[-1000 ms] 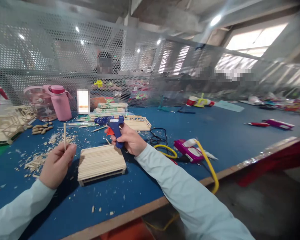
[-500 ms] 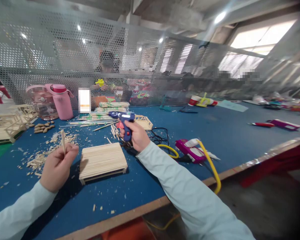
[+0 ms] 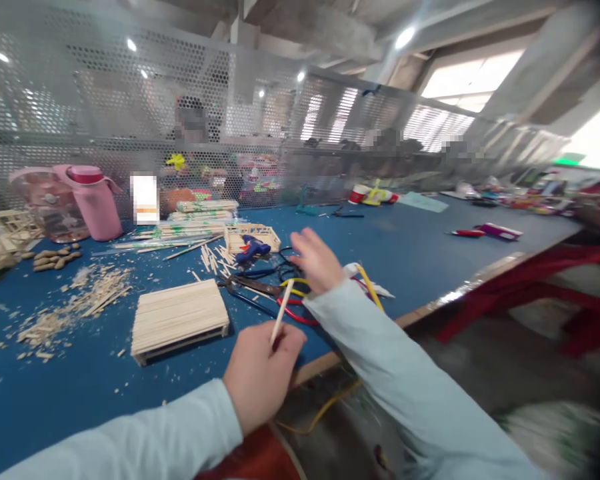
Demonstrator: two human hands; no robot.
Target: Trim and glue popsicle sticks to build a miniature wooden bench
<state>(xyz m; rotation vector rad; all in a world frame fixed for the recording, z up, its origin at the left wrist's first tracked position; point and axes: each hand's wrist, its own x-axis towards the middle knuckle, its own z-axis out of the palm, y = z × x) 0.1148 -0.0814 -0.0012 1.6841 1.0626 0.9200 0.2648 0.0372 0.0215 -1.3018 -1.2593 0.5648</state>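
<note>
My left hand [image 3: 265, 373] is closed around a short wooden stick [image 3: 282, 312], which points upward near the table's front edge. My right hand [image 3: 317, 260] is raised behind it, fingers stretched out and slightly blurred, with nothing visible in it. Below and to the left of the right hand lie pliers [image 3: 257, 287] with dark jaws. A blue glue gun [image 3: 253, 248] rests on a small stick-built frame [image 3: 265, 233] farther back. To the left stands a low platform of wooden sticks [image 3: 180, 317] on short legs.
Wood scraps [image 3: 80, 307] and peanuts [image 3: 53, 258] lie at the left, near a pink bottle [image 3: 96, 203]. Bundled sticks [image 3: 195, 223] lie at the back before a perforated metal screen [image 3: 260, 127]. A yellow cord [image 3: 373, 290] crosses the front edge. A red stool [image 3: 525, 280] stands at right.
My right hand has let go of the glue gun, which now lies on the table's far side. My left hand has moved right with the stick, past the platform. The view has turned right.
</note>
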